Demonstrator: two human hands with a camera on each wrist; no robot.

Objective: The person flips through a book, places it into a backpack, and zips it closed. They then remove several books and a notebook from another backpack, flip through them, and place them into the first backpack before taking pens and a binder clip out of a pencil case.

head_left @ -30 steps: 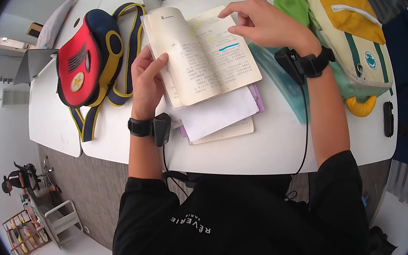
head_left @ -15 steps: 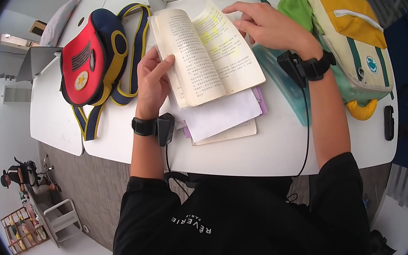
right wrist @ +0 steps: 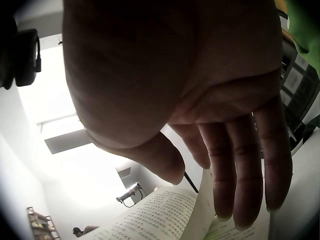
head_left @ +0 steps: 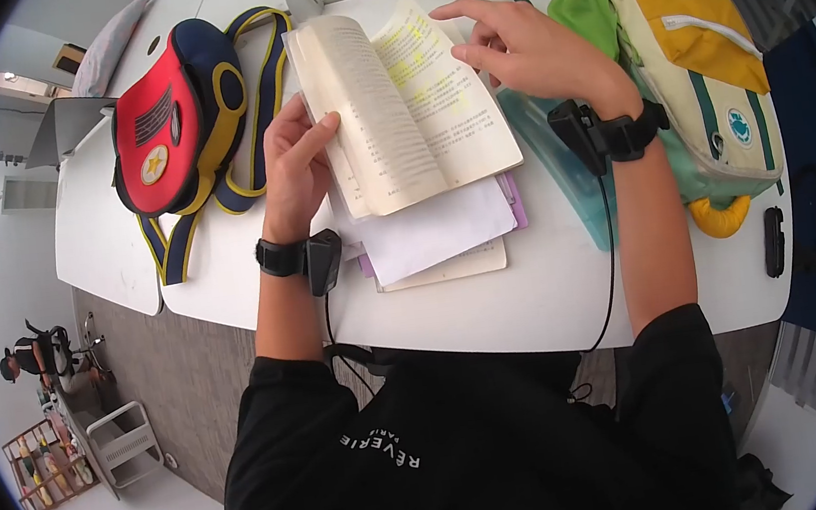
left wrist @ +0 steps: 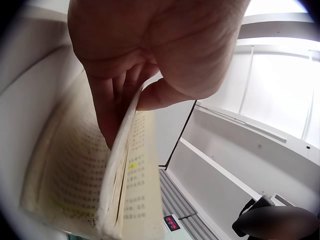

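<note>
Book (head_left: 476, 141) lies open in front of me, above loose papers, some leaves bowed up. Beneath everything I see the white table (head_left: 555, 304). The green, cream and yellow backpack (head_left: 722, 113) sits on the right, the red and navy bag (head_left: 148, 138) on the left. A teal folder (head_left: 578, 203) lies between book and backpack. White papers (head_left: 441, 236) show below the book's near edge. My left hand (head_left: 295, 167) grips the book's left side, thumb on top, fingers behind. My right hand (head_left: 546, 56) is loosely spread, fingers slightly bent, by the right page's outer edge; I can't tell whether it touches. A small black object (head_left: 774, 241) lies near the table's right edge.
</note>
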